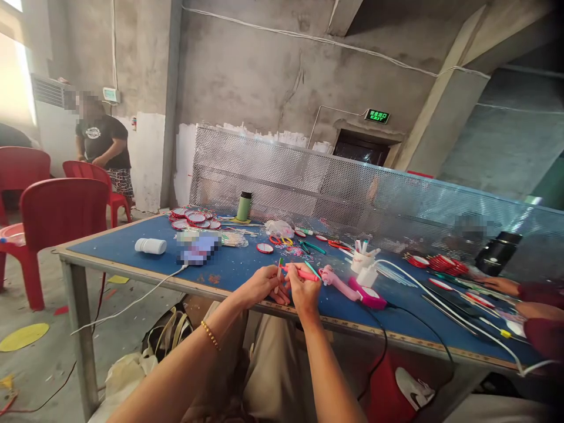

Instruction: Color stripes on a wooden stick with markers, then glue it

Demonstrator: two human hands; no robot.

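Observation:
My left hand (262, 284) pinches a thin pale stick (278, 279) with a green tip, held upright over the table's front edge. Close beside it, my right hand (305, 288) is closed on a pinkish-red pen-like tool (304, 272), whose narrow end points toward the stick. A thin teal stick (312, 269) also slants up from the right hand. Whether the tool's end touches the pale stick is too small to tell. Just right of this hand lies a pink device (337, 284) with a magenta rounded end (369, 295).
On the blue table (238, 267) are a white bottle (150, 246), a phone (200, 249) on a cable, red-rimmed discs (196, 218), a green flask (244, 207) and a white cup (362, 258) of sticks. A co-worker's hands (497, 286) are at the right. A perforated metal screen (273, 170) stands behind.

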